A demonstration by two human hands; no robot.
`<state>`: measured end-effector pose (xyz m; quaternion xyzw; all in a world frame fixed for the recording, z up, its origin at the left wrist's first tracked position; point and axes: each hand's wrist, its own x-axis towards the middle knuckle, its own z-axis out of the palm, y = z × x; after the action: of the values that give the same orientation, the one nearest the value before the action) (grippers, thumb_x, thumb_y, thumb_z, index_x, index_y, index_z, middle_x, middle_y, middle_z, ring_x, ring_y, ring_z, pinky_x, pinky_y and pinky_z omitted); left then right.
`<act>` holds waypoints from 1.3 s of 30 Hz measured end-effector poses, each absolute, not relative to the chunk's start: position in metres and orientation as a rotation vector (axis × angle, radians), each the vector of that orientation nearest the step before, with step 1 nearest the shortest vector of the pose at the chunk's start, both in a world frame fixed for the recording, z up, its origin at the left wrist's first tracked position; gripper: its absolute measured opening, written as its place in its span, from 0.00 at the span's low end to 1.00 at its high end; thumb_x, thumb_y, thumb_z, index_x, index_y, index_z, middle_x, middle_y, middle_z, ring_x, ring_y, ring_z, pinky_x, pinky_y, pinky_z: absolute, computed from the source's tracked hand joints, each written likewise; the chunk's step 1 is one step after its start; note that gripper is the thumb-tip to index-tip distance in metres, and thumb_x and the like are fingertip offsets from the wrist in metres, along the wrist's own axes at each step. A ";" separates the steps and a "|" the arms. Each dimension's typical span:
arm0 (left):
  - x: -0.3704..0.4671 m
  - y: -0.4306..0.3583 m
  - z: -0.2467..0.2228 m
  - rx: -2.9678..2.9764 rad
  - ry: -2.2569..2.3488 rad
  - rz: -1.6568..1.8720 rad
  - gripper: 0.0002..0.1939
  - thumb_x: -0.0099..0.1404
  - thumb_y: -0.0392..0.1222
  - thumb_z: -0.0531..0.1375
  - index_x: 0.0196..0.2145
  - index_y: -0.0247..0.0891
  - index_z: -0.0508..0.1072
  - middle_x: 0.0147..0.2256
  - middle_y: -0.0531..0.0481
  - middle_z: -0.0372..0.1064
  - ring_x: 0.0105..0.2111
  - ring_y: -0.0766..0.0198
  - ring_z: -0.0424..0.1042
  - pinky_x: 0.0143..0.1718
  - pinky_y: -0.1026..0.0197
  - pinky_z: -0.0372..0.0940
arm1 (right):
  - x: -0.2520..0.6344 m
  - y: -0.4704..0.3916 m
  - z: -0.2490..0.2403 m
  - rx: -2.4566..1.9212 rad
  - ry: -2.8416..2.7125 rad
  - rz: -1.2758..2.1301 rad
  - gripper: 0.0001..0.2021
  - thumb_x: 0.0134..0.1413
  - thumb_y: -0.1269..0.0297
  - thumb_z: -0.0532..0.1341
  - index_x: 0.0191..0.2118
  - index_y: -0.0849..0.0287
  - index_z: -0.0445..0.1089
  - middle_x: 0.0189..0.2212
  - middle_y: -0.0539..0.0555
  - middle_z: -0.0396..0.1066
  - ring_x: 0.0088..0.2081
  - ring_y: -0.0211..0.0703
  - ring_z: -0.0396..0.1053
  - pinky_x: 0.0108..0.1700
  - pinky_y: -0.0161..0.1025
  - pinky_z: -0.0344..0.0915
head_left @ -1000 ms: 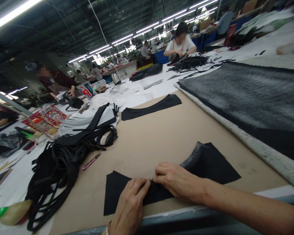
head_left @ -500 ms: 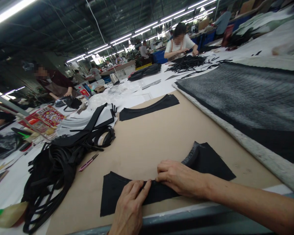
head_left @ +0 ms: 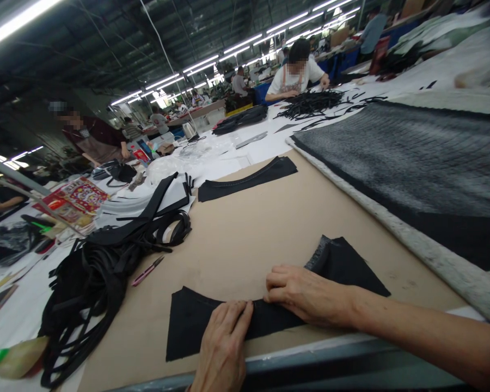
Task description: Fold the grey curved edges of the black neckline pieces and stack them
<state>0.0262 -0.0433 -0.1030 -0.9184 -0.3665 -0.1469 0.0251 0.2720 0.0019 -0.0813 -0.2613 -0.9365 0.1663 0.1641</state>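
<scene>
In the head view, with the clock centred on the picture, red printed packaging (head_left: 75,198) lies at nine o'clock; its bright pattern shows, but you cannot read its lettering. At eight, far out, a yellowish bottle (head_left: 24,356) with a green cap lies on its side, its contents hard to tell. A metal kettle (head_left: 189,130) stands at eleven, its inside hidden from you.

Your black cloth piece (head_left: 265,324) is at six o'clock, flat on the brown-covered counter (head_left: 237,239), its curved edge away from you. Your left hand (head_left: 224,337) rests on it at six, fingers together; your right hand (head_left: 302,294) is at five, fingers curled at the curved edge. You cannot tell whether either set pinches the cloth. A second black piece (head_left: 249,182) lies close to the dial's centre, and a pink-handled tool (head_left: 147,271) at eight, beside tangled black strips (head_left: 93,272).
</scene>
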 end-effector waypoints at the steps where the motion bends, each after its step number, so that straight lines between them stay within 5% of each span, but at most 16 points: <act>1: 0.030 -0.044 -0.102 -2.848 -1.148 -0.451 0.29 0.59 0.26 0.47 0.58 0.35 0.62 0.45 0.42 0.68 0.44 0.58 0.66 0.46 0.56 0.66 | 0.272 0.002 -0.082 -0.742 -2.666 0.467 0.13 0.62 0.73 0.51 0.38 0.60 0.73 0.32 0.54 0.68 0.35 0.41 0.62 0.40 0.39 0.56; 12: 0.028 -0.043 -0.100 -2.801 -1.074 -0.296 0.32 0.58 0.26 0.48 0.60 0.38 0.61 0.44 0.43 0.68 0.44 0.58 0.66 0.48 0.54 0.63 | 0.273 -0.002 -0.081 -0.766 -2.696 0.402 0.11 0.63 0.71 0.51 0.38 0.59 0.72 0.33 0.54 0.68 0.35 0.41 0.61 0.41 0.39 0.55; 20: -0.016 -0.029 -0.087 -2.871 -1.156 -0.264 0.31 0.60 0.27 0.48 0.58 0.50 0.64 0.47 0.49 0.68 0.48 0.60 0.66 0.55 0.47 0.58 | 0.254 -0.010 -0.083 -0.863 -2.673 0.412 0.09 0.62 0.69 0.52 0.36 0.60 0.70 0.34 0.54 0.68 0.38 0.42 0.64 0.43 0.39 0.56; 28: 0.036 -0.046 -0.096 -2.984 -1.458 -0.788 0.25 0.64 0.27 0.47 0.55 0.42 0.67 0.41 0.45 0.69 0.41 0.61 0.68 0.42 0.57 0.68 | 0.251 -0.012 -0.084 -0.883 -2.643 0.427 0.10 0.63 0.68 0.50 0.36 0.59 0.68 0.34 0.52 0.68 0.37 0.42 0.63 0.42 0.39 0.57; 39: 0.037 -0.052 -0.102 -2.987 -1.330 -0.647 0.27 0.63 0.26 0.47 0.58 0.38 0.64 0.45 0.43 0.68 0.46 0.58 0.65 0.48 0.55 0.67 | 0.267 -0.014 -0.083 -0.884 -2.665 0.415 0.09 0.62 0.70 0.51 0.36 0.60 0.68 0.35 0.54 0.68 0.38 0.42 0.63 0.42 0.40 0.55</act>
<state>0.0372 -0.0522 -0.1016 -0.8920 -0.3973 -0.1932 -0.0958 0.2672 -0.0141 -0.0835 -0.3080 -0.9282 0.1445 0.1509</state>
